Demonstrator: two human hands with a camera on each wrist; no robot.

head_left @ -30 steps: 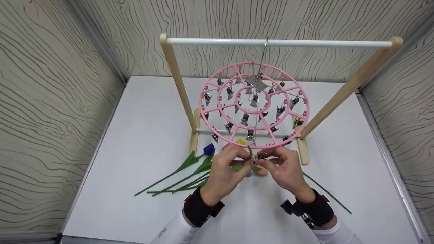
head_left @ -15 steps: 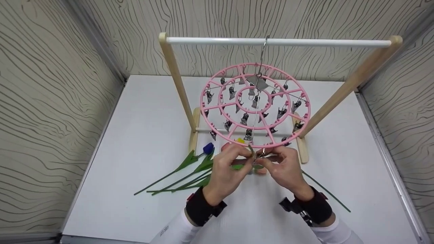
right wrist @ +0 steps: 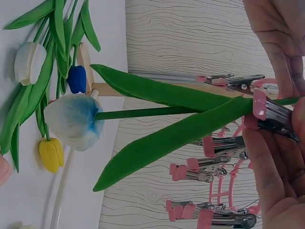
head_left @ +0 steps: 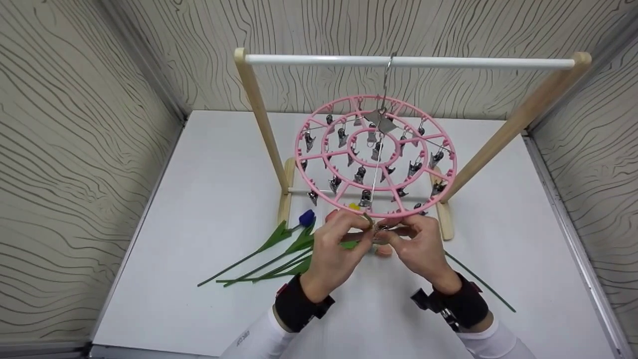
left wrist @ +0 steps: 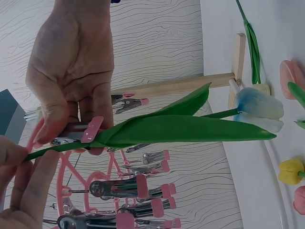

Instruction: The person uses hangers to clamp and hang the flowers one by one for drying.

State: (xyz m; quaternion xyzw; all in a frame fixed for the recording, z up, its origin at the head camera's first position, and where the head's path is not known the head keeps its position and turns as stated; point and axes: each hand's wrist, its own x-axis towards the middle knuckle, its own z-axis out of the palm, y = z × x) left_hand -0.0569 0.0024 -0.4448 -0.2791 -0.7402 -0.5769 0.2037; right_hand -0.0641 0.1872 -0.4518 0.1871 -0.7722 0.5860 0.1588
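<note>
My left hand (head_left: 339, 249) pinches the green stem of a blue-and-white artificial tulip (right wrist: 74, 121) near its cut end. The bloom hangs downward, with two long leaves (left wrist: 181, 130) around the stem. My right hand (head_left: 421, 249) grips a metal clip with pink tips (right wrist: 259, 107) between thumb and fingers. In the wrist views, those tips lie at the stem where the leaves begin; whether they clamp it I cannot tell. Both hands meet below the front rim of a round pink clip hanger (head_left: 344, 208). In the head view the hands hide most of the tulip.
The hanger hooks onto a white bar (head_left: 319, 61) of a wooden stand (head_left: 261, 119), with several clips dangling. Left of the hands lie several tulips, including a blue one (head_left: 306, 218) and a yellow one (right wrist: 51, 155). A peach tulip (head_left: 383, 251) lies beneath, its stem (head_left: 481, 281) pointing right.
The hanger has swung and turned slightly. My right fingertips have moved the clip closer to my left fingertips and the stem; otherwise both hands stay almost in place.
</note>
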